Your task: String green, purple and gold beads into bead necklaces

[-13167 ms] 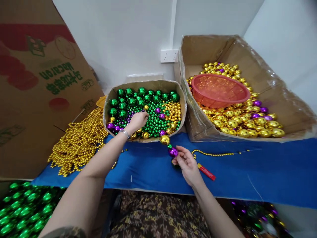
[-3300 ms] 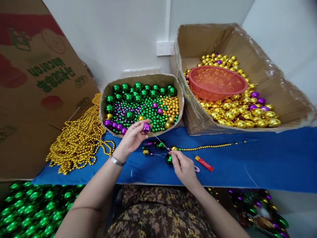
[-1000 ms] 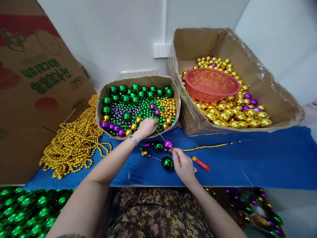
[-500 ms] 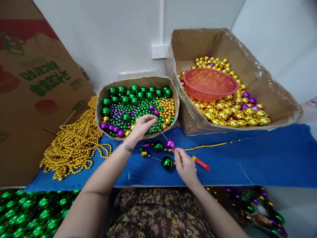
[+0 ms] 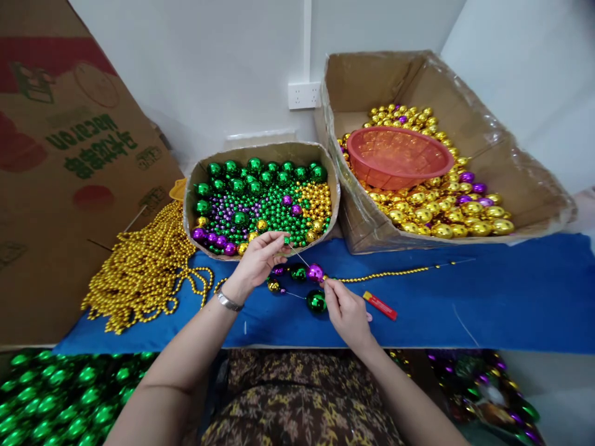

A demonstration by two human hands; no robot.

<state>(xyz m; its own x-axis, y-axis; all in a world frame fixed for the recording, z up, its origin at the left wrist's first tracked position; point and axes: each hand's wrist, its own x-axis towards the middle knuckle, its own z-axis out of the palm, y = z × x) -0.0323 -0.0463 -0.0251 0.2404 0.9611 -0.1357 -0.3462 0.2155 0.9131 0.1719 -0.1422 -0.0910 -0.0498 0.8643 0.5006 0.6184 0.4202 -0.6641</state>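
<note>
My left hand pinches a small green bead at its fingertips, in front of the bead box. From there a thin string slants down to a large purple bead. My right hand is closed in a pinch just beside that bead, at the beaded string; its fingertips partly hide what they grip. Below, on the blue cloth, lie more strung beads: a large green bead, another green bead and a gold bead.
Behind my hands stands a low carton of green, purple and gold beads. A larger carton at right holds gold beads and a red basket. Gold bead strands are heaped left; a red-and-yellow stick-like item lies right.
My left hand has come down toward me, from over the bead box to its front edge. The purple bead has shifted slightly left, while my right hand keeps its pinch.
</note>
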